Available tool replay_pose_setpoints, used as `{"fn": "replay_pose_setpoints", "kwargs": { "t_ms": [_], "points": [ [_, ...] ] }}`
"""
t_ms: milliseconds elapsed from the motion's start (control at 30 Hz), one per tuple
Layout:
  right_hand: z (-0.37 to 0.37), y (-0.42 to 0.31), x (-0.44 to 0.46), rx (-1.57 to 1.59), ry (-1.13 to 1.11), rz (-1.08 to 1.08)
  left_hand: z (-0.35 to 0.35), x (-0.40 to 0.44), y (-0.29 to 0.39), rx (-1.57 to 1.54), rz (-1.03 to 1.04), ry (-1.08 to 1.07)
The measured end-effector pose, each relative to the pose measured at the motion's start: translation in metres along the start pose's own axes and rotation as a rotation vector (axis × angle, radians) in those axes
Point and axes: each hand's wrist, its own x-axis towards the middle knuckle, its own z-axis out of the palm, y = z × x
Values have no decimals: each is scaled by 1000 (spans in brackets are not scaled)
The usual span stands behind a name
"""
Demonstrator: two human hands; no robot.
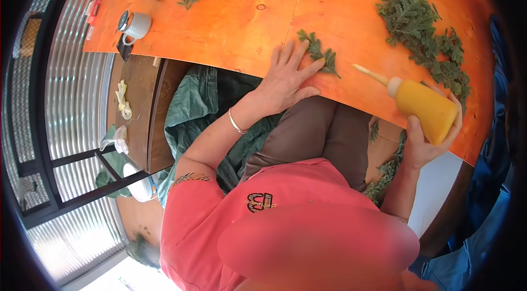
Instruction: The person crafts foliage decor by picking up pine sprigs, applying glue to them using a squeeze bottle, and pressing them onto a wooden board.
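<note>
Lying near the front edge of the orange table (230, 33), the sprig (314, 46) slants, its long axis running from far left to near right. The left hand (280, 85), the nearer one, is palm down with fingers spread, just left of the sprig, fingertips appearing to touch it. The right hand (425, 151) grips a yellow bottle (422, 107) on the other side; its nozzle (373, 74) points left towards the sprig, a small gap between them. Farther right lies a pile of greenery (406, 16); well apart to the left stands a cup (141, 25).
</note>
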Motion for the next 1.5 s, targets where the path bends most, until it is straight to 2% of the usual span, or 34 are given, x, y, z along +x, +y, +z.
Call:
{"fn": "replay_pose_setpoints", "kwargs": {
  "t_ms": [67,467,767,967,1167,1267,1500],
  "points": [
    [14,0,3,52,-39,-9,-8,1,-4,87,13,-53],
    [72,11,17,73,-192,-28,-15,7,-17,97,95,-67],
    [69,6,19,11,-230,-61,-4,2,-19,10,51,-8],
    [66,3,15,-73,-242,-76,-9,3,-13,95,53,-22],
    [55,-10,11,-52,-142,-146,-8,3,-15,71,66,-5],
    [54,-14,3,44,-181,-190,-6,3,-17,69,79,12],
    [69,-1,-3,-144,-225,-259,-5,1,-16,39,105,67]
  ]
}}
